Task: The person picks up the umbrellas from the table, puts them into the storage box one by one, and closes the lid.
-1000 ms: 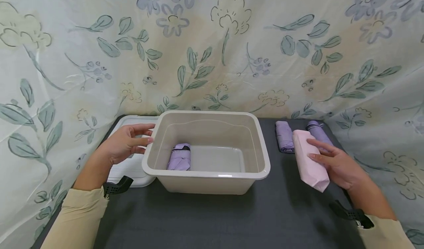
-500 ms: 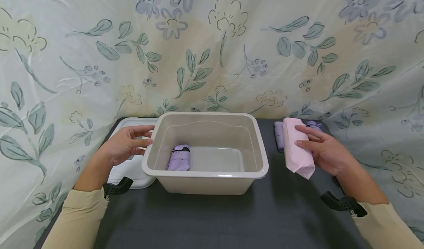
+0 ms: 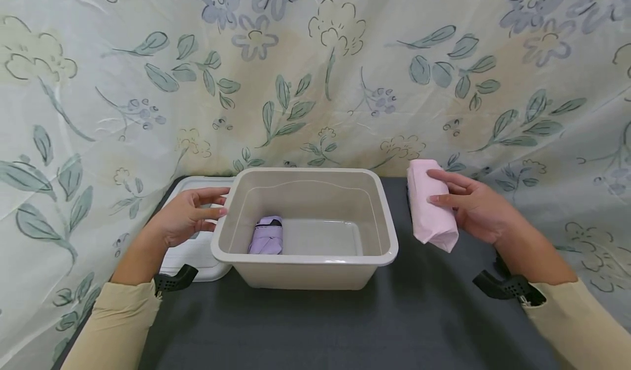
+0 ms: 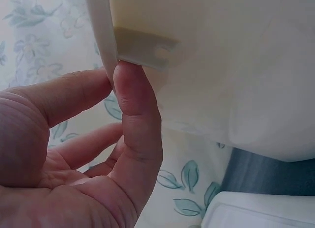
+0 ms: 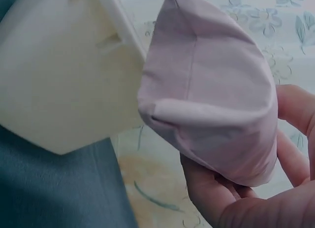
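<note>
My left hand (image 3: 189, 214) pinches the left rim of a beige plastic bin (image 3: 308, 274); in the left wrist view the thumb and a finger (image 4: 140, 105) meet at that rim. Inside the bin, toward its left end, lies a purple rolled cloth bundle (image 3: 267, 237) with a dark band. My right hand (image 3: 475, 206) grips a long pink fabric bundle (image 3: 430, 206) from its right side, just right of the bin. The right wrist view shows the folded end of the pink bundle (image 5: 211, 95), with fingers behind and under it.
A white lid (image 3: 189, 258) lies on the dark table (image 3: 315, 326), partly under the bin's left side. A floral curtain (image 3: 315, 74) hangs behind and along both sides. The pink bundle and right hand hide the table's back right corner.
My right hand has moved left and farther back with the pink bundle, which now covers the two purple bundles seen earlier at the back right. The left hand stays at the rim.
</note>
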`<state>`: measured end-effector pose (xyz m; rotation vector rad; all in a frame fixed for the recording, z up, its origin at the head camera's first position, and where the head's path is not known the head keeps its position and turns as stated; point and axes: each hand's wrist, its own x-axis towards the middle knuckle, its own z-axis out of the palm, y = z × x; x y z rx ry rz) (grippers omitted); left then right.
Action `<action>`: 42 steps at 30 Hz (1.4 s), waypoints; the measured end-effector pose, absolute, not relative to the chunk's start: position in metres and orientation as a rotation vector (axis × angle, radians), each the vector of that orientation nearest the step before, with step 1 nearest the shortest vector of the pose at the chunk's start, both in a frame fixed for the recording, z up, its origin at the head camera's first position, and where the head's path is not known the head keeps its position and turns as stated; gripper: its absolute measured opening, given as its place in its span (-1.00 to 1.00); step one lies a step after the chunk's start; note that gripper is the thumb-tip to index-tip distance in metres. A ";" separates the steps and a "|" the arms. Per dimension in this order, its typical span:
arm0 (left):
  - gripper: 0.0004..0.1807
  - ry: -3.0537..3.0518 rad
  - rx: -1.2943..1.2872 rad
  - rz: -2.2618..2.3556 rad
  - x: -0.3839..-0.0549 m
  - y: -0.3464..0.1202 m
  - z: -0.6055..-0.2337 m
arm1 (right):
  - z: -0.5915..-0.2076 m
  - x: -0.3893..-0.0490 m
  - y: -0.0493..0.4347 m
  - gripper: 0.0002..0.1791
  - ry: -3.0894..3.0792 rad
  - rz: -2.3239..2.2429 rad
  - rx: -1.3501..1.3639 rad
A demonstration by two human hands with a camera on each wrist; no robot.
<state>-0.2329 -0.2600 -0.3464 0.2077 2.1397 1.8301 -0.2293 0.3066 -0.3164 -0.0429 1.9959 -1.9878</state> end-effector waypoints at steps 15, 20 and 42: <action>-0.23 2.175 0.203 1.795 -0.236 -0.262 -0.345 | -0.287 -0.237 0.277 -0.18 2.078 -1.856 -0.089; -0.24 2.180 0.206 1.781 -0.237 -0.263 -0.342 | -0.279 -0.239 0.267 -0.17 2.072 -1.843 -0.078; -0.23 2.183 0.222 1.750 -0.235 -0.263 -0.340 | -0.270 -0.250 0.213 -0.22 2.012 -1.832 -0.159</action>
